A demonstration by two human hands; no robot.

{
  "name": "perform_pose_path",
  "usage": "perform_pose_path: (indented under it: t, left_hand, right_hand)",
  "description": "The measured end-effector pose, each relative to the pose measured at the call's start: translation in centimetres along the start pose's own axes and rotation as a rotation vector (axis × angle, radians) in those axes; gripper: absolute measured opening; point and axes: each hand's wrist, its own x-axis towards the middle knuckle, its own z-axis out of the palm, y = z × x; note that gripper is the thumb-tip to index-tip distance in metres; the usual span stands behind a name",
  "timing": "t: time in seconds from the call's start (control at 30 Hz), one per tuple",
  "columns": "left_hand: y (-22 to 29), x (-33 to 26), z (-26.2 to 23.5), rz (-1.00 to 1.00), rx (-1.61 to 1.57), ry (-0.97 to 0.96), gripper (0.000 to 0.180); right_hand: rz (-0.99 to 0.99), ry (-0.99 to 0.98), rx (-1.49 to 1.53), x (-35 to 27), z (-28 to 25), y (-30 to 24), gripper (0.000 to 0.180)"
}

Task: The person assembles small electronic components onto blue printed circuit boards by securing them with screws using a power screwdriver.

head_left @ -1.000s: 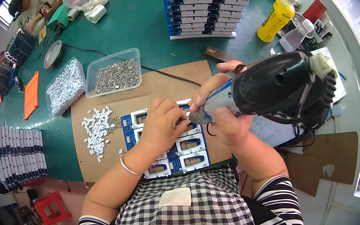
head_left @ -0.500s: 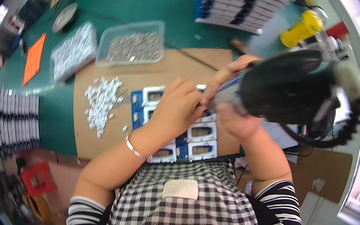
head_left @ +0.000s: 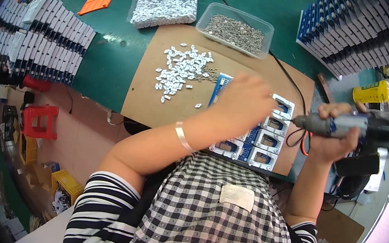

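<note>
My right hand [head_left: 328, 146] grips an electric screwdriver [head_left: 342, 126], held nearly level with its bit pointing left, beside the right edge of a blue circuit board [head_left: 248, 145]. White plastic frames [head_left: 275, 143] with oblong openings sit on the board in rows. Over the board's upper middle, my left hand [head_left: 246, 102] is slightly blurred, its fingers bent together; whatever they pinch is hidden. Left of the board lie loose small white plastic pieces [head_left: 181, 69], with a little heap of screws [head_left: 205, 74] against them.
Behind the brown work board [head_left: 143, 100] stand a clear tub of screws [head_left: 234, 33] and a container of white pieces [head_left: 165, 6]. Stacked assemblies rise at the right [head_left: 346, 33] and left [head_left: 54, 41]. A cable [head_left: 289, 77] crosses the board; a yellow bottle [head_left: 373, 92] stands right.
The screwdriver has swung from above the board to its right, tipping level in my right hand. My left hand stays over the board. The view has shifted, so the table contents appear farther right.
</note>
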Motion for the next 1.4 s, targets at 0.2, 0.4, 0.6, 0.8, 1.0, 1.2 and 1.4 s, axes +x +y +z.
perform_pose_path:
  t: [0.2, 0.4, 0.6, 0.8, 1.0, 1.2, 1.4]
  left_hand:
    - [-5.8, -7.9, -6.9, -0.370, 0.181, 0.068, 0.009]
    - [-5.7, -8.6, -5.8, -0.398, 0.316, 0.039, 0.007]
    - [-2.9, -11.7, -6.0, -0.340, 0.081, -0.027, 0.008]
    - [-2.9, -11.4, -5.3, -0.402, 0.038, 0.031, 0.013]
    - [-5.7, -6.3, -4.9, -0.215, 0.278, 0.100, 0.011]
    - [-7.1, -4.7, -3.9, -0.025, 0.550, 0.005, 0.006]
    - [-7.7, -4.4, -3.5, 0.002, 0.553, 0.015, 0.006]
  right_hand:
    - [-0.102, 0.077, -0.118, -1.9, 1.0, -1.9, 0.062]
    - [-0.069, 0.115, -0.087, -2.4, 2.7, -1.6, 0.065]
    - [-0.071, 0.144, -0.124, -3.6, 2.0, -2.2, 0.065]
    - [-0.031, 0.159, -0.110, -3.9, 2.1, -2.0, 0.063]
    - [-0.057, 0.132, -0.111, -3.9, 2.0, -2.5, 0.064]
    - [-0.070, 0.132, -0.136, -4.1, 1.8, -2.8, 0.064]
    - [-0.066, 0.128, -0.125, -4.0, 2.0, -2.5, 0.065]
